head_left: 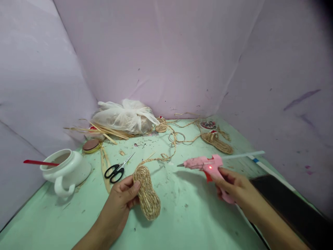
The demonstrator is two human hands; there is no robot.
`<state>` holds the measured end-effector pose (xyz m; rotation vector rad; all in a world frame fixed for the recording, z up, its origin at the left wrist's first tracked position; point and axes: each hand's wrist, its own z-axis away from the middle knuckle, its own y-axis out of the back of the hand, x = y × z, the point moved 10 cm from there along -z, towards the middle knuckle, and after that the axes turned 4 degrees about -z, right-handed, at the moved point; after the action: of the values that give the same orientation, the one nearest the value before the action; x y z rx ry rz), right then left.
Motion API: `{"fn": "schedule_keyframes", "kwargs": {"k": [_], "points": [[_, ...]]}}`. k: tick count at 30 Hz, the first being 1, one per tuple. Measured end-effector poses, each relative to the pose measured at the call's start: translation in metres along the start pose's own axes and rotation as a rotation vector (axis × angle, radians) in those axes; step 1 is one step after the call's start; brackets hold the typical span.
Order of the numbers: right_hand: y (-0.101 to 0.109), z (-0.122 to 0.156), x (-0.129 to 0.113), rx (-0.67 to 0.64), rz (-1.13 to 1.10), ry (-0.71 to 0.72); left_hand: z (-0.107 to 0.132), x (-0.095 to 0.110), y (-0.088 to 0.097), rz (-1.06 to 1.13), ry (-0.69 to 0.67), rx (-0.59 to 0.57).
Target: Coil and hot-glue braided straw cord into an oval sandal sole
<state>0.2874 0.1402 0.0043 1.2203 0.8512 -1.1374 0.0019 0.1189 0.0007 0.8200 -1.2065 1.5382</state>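
Note:
My left hand [125, 196] pinches a small sole-shaped piece of coiled straw rope [147, 196] by its left edge, thumb on top. From its upper end a loose straw cord [170, 152] runs back across the table. Wrapped round the handle of a pink hot glue gun [212, 166] is my right hand [231, 187]. The gun's nozzle points left, apart from the sole, and a red light glows on its side. A clear glue stick [244, 155] sticks out of its back. Black-handled scissors [118, 171] lie just beyond my left hand.
A white pot [67, 166] with a red stick stands at the left. Behind are a round tin [91, 146], straw strips [111, 130] and a white plastic bag [126, 116]. A straw slipper [217, 141] and a bowl of beads [208, 125] lie back right; a dark flat object [288, 205] lies right.

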Motion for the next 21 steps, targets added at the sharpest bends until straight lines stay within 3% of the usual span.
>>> {"fn": "schedule_keyframes", "kwargs": {"k": [6, 8, 9, 11, 13, 15, 18, 21], "points": [[0.038, -0.015, 0.014, 0.234, 0.174, -0.077, 0.01, -0.01, -0.012, -0.165, 0.001, -0.083], [0.046, -0.007, -0.007, 0.309, 0.359, 0.007, 0.012, -0.013, -0.015, -0.204, 0.007, -0.104], [0.044, -0.001, -0.027, 0.356, 0.474, 0.117, 0.012, -0.015, -0.017, -0.221, 0.012, -0.117], [0.021, 0.014, -0.074, 0.355, 0.589, 0.432, 0.012, -0.017, -0.018, -0.245, 0.024, -0.136], [-0.02, 0.025, -0.107, 0.15, 0.477, 0.682, 0.012, -0.019, -0.018, -0.243, 0.035, -0.148], [-0.062, 0.033, -0.129, -0.074, 0.409, 0.834, 0.011, -0.016, -0.017, -0.248, 0.013, -0.138], [-0.108, 0.031, -0.133, -0.328, 0.449, 0.862, 0.009, -0.005, -0.016, -0.332, -0.067, -0.118], [-0.128, 0.026, -0.123, -0.479, 0.517, 0.818, 0.008, -0.002, -0.018, -0.423, -0.075, -0.138]]}}
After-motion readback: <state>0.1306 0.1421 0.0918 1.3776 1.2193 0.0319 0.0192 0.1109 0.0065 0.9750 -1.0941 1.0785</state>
